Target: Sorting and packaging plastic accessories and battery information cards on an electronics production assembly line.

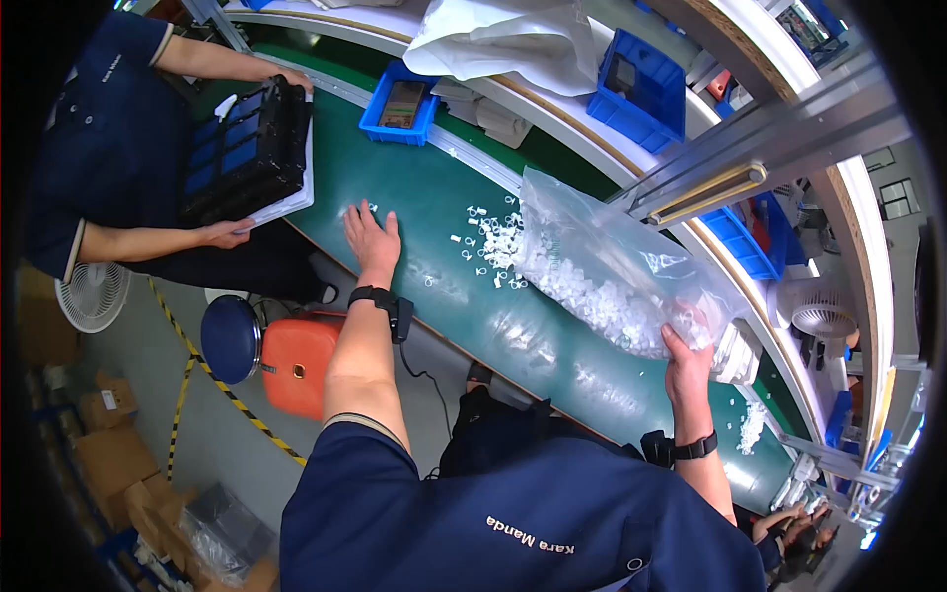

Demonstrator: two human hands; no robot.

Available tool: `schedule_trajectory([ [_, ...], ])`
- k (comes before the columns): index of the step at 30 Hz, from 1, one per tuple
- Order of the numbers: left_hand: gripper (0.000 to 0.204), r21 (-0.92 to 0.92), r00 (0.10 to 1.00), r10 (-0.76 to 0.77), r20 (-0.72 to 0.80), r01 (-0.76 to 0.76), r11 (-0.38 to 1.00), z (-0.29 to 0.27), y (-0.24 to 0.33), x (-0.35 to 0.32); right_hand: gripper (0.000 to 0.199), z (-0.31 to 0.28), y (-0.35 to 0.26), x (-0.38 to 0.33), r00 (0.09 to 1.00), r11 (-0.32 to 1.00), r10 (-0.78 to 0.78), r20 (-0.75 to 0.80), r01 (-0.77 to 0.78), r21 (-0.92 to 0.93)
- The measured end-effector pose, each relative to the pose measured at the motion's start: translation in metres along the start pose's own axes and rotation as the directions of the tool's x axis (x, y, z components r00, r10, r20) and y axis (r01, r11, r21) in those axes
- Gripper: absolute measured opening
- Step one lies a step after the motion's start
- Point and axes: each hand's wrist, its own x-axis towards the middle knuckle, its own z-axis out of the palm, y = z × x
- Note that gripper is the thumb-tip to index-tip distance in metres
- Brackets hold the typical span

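Observation:
A clear plastic bag (612, 271) lies across the green workbench, filled with small white plastic parts. Some of these white parts (498, 242) have spilled from its left end into a loose heap. My right hand (688, 355) grips the bag's right end, thumb up, with the other fingers partly hidden by the plastic. To the left of the heap, my left hand (373, 242) is stretched out low over the bench, its fingers spread and nothing held. A single white part lies by its fingertips, and another sits on the bench to the right of its wrist.
At the left, another person (109, 168) holds a black crate (247, 153) with a white panel against it. A blue bin (400, 104) stands at the bench's far edge. More white parts (752, 429) lie at the right. An orange stool (301, 365) stands below the bench.

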Motion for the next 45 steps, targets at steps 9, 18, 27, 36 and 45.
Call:
schedule_trajectory([
  [9, 0.032, -0.659, 0.892, 0.431, 0.134, -0.245, 0.712, 0.022, 0.115, -0.065, 0.048, -0.018, 0.011, -0.004, 0.995, 0.997, 0.05, -0.085, -0.044, 0.065],
  [18, 0.041, -0.206, 0.91, 0.412, -0.039, -0.411, 0.888, 0.069, 0.117, 0.03, 0.051, -0.023, 0.019, -0.013, 0.99, 0.992, 0.084, -0.114, -0.072, 0.104],
  [27, 0.023, -0.63, 0.68, 0.692, 0.243, -0.431, 0.646, 0.088, 0.123, 0.024, 0.05, -0.033, 0.039, -0.016, 0.971, 0.971, 0.152, -0.185, -0.113, 0.209],
  [36, 0.018, -0.75, 0.579, 0.749, 0.322, -0.326, 0.575, 0.022, 0.139, -0.039, 0.051, -0.024, 0.03, -0.016, 0.982, 0.978, 0.132, -0.132, -0.108, 0.178],
  [45, 0.045, -0.463, 0.915, 0.342, 0.215, -0.212, 0.861, 0.009, 0.114, -0.134, 0.047, -0.008, 0.014, -0.009, 0.999, 0.998, -0.017, -0.045, 0.02, 0.065],
])
